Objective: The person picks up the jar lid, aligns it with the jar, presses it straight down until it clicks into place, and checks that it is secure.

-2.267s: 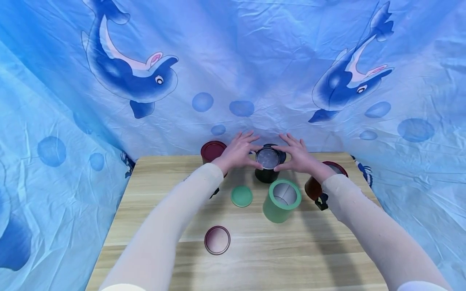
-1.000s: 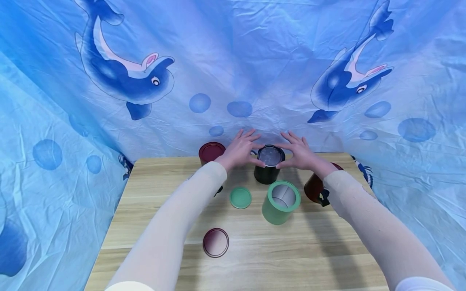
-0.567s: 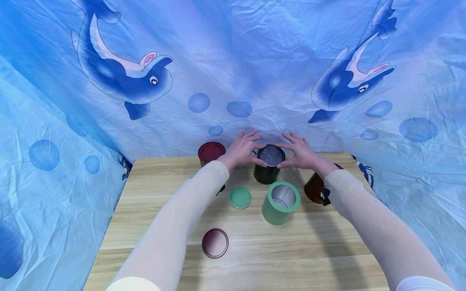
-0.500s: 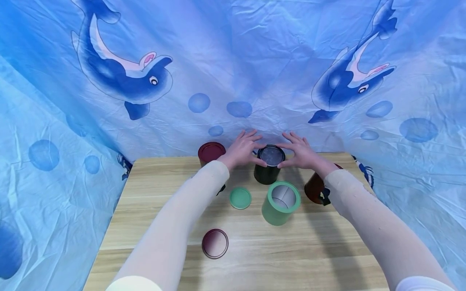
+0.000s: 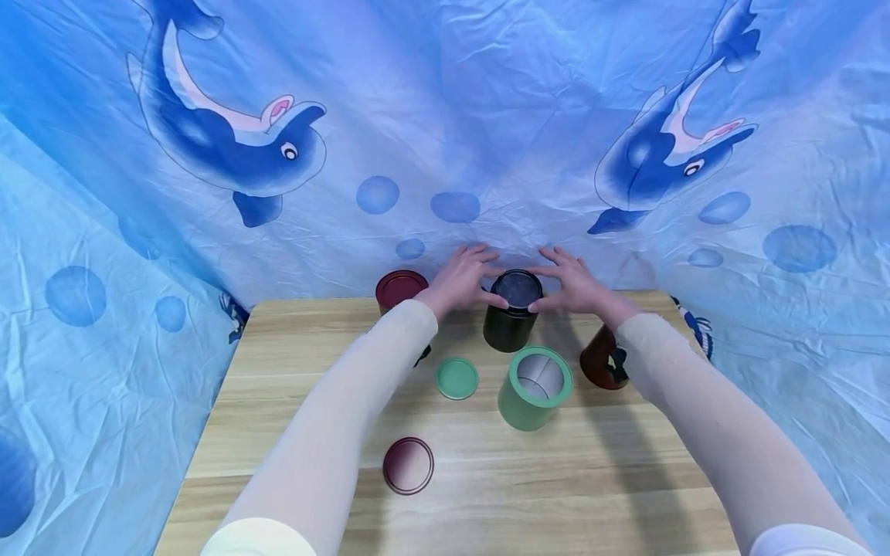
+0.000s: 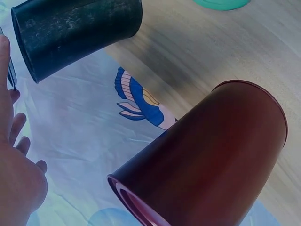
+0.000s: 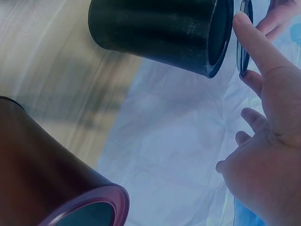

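Near the table's back edge, an upright black canister (image 5: pixel 506 332) stands between my hands. My left hand (image 5: pixel 460 284) and right hand (image 5: pixel 575 284) pinch opposite edges of a dark round lid (image 5: pixel 518 289) between thumb and index finger. The other fingers spread out behind it. The right wrist view shows a narrow gap between the lid (image 7: pixel 245 59) and the black canister's rim (image 7: pixel 220 35). In the left wrist view, a sliver of the lid (image 6: pixel 11 73) lies by my left hand (image 6: pixel 16 174), left of the black canister (image 6: pixel 80 35).
An uncovered green canister (image 5: pixel 524 408) stands in front of the black one, beside a green lid (image 5: pixel 456 378). A dark red lid (image 5: pixel 408 466) lies nearer. A dark red canister (image 5: pixel 401 288) stands at left, a brown-red one (image 5: pixel 599 359) at right. Dolphin-printed cloth (image 5: pixel 514 139) hangs behind the table.
Both hands have raised the lid slightly from the black canister's top over the last half second. Earlier they lowered it there from a forward, tilted position. The canisters have stayed in place.
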Tool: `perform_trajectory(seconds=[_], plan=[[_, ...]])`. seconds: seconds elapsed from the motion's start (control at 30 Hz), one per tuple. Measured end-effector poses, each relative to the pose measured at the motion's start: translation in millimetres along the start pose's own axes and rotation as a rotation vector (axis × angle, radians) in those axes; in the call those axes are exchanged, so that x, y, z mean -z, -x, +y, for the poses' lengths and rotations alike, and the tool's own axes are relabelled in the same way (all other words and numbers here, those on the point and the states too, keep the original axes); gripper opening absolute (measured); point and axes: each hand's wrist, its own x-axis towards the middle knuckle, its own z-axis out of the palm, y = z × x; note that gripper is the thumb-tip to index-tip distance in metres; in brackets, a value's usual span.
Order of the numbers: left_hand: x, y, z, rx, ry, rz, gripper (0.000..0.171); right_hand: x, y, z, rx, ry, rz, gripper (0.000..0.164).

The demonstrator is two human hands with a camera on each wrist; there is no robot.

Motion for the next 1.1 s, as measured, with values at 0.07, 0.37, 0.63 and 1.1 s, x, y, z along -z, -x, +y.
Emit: perform_trajectory(seconds=[0.07,0.37,0.63,1.1], plan=[[2.1,-0.5,-0.2,0.003,0.004,0.004,0.078,2,-1,0,-0.003,-0.008,-0.003,0.078],[6.7,-1.8,-1.0,0.018,0.031,0.024,0.076,7,-2,0,-0.012,-0.029,-0.011,0.079],[4.8,-1.0,-1.6,0.011,0.038,0.015,0.076,5,-3,1,-0.024,-0.028,-0.026,0.079],[-11.5,1.0,-1.5,-0.018,0.0,0.028,0.072,-10,-2,6,-0.062,-0.024,-0.062,0.079]])
